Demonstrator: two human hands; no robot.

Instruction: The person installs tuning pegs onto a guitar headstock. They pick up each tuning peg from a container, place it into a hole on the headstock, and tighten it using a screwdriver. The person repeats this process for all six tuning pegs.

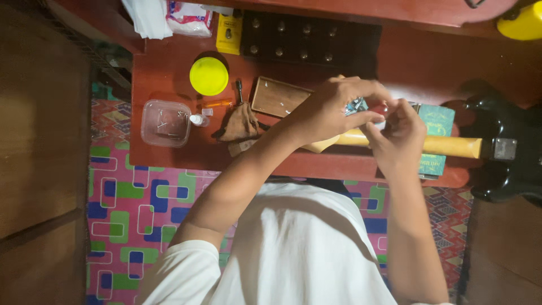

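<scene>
A clear plastic tub (166, 122) is sitting near the counter's (169, 73) left end, holding a few small pins or screws scattered on its bottom. Just beside it a small white-capped vial (198, 120) is lying, and behind that a round container with a yellow lid (209, 75) is standing closed. A shallow wooden box (276, 97) is lying open toward the middle, its inside looking nearly bare, though the left hand is covering part of it. A brown cloth pouch (239, 125) is slumping between tub and box.

The left hand (330, 113) and the right hand (398, 133) are meeting above the pale guitar neck (446, 146), which is stretching along the counter's near edge to the black guitar body (508, 149) at the right end. Both hands are pinching a small metal part (357, 106), possibly a tuning machine; the grip is too blurred to be sure. A green packet (436, 120) is lying under the neck.

A dark panel with rows of knobs (299, 39) is filling the far edge. The barest stretch of counter is lying along the near-left corner.
</scene>
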